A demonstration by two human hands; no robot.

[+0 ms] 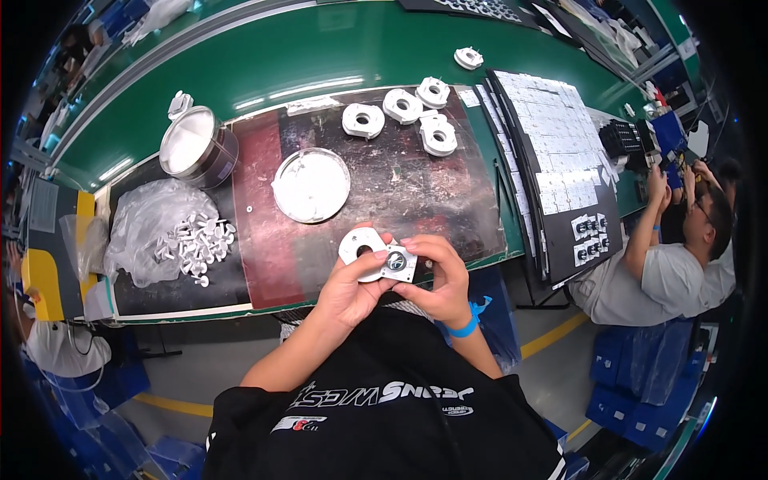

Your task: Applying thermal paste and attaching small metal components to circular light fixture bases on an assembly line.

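Hands are doing the fitting now: your left hand (350,290) is gripping the white ring part (362,250) above the table (336,48) edge while your right hand (438,276) is pinching its small square piece (398,262), likely needing careful seating next.

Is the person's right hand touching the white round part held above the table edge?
Touching: the head view shows right hand fingers wrapped on the white round part.

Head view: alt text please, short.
Both hands, left hand and right hand, hold one white ring-shaped part above the dark work mat. Four similar white parts, a round white lid, an open tin and a bag of small white pieces lie beyond.
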